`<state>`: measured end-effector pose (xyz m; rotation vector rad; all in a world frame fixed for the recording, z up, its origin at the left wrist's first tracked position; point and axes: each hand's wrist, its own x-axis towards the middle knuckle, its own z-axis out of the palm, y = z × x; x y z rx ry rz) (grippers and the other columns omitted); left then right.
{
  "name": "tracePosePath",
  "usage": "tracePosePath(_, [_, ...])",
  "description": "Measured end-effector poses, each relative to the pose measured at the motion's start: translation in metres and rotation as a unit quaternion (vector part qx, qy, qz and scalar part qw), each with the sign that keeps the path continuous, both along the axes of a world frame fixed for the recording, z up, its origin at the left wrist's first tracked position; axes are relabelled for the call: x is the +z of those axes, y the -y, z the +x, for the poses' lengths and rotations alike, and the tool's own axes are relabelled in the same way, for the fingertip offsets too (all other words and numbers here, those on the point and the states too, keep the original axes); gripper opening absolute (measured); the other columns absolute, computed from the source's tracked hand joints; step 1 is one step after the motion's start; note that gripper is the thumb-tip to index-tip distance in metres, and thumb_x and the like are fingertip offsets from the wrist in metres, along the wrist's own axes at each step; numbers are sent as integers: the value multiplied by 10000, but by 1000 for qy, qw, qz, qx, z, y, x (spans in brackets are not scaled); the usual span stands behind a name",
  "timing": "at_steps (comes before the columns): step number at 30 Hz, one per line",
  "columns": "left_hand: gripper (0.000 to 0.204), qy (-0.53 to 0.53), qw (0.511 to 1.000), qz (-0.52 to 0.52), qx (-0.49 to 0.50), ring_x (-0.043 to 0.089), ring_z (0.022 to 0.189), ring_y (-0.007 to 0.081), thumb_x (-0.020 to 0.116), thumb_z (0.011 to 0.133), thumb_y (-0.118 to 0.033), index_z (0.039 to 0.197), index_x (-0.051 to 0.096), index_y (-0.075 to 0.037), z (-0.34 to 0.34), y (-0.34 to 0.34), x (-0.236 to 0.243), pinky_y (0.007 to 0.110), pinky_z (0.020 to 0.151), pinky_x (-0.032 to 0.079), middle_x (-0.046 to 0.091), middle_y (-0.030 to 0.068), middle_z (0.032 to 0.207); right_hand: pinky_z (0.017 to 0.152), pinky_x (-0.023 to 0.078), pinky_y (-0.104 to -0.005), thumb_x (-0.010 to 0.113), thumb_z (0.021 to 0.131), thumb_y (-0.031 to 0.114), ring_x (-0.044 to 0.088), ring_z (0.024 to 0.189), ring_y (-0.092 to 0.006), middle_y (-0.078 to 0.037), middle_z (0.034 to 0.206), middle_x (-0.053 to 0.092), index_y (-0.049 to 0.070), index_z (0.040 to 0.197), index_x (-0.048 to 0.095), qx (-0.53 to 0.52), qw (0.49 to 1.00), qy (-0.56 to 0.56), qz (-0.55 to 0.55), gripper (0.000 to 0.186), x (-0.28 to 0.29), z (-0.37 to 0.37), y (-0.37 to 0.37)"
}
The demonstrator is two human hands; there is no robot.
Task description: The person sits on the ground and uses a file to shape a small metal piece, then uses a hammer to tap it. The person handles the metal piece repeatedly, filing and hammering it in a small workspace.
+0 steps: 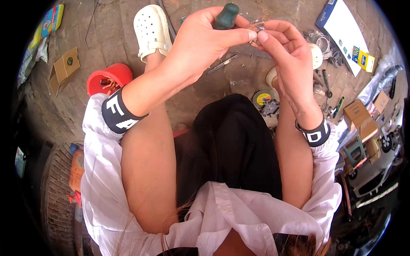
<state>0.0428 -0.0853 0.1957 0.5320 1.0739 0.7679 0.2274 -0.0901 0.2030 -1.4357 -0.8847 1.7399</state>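
Observation:
Both hands meet above the floor, far ahead of my knees. My left hand [198, 40] is closed around a tool with a dark green handle [226, 16]; the rest of the tool is hidden by the fingers. Its thumb also presses against a small metal part with copper-coloured wire strands [257, 26]. From the other side my right hand [290, 49] pinches the same wired part between thumb and fingers. The part is too small to make out its exact kind.
A red bucket [121, 73] with copper-coloured scraps stands left of my leg. On the floor lie a slim metal rod [222, 64], a cutting disc [261, 99] and dark metal parts [270, 108]. Cartons, including an open brown box [361, 118], and tools crowd the right side.

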Motion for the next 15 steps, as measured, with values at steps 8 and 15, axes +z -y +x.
tracePosePath(8, [147,-14,999,-26,-12,397,506,8,770,805,-100,879,680,-9,-2,-1,3,195,440,269,538,-48,628,851,500,-249,636,905,0,625,915,-122,-73,997,662,-11,1108,568,25,999,5,34,215,-2,1,-2])
tracePosePath(15, [172,-23,999,-30,-35,408,503,13,776,802,-107,895,677,-2,1,-1,6,195,443,279,549,-44,632,857,480,-231,604,890,-51,608,905,-103,-42,948,642,2,1060,566,44,996,15,70,183,-2,3,-3])
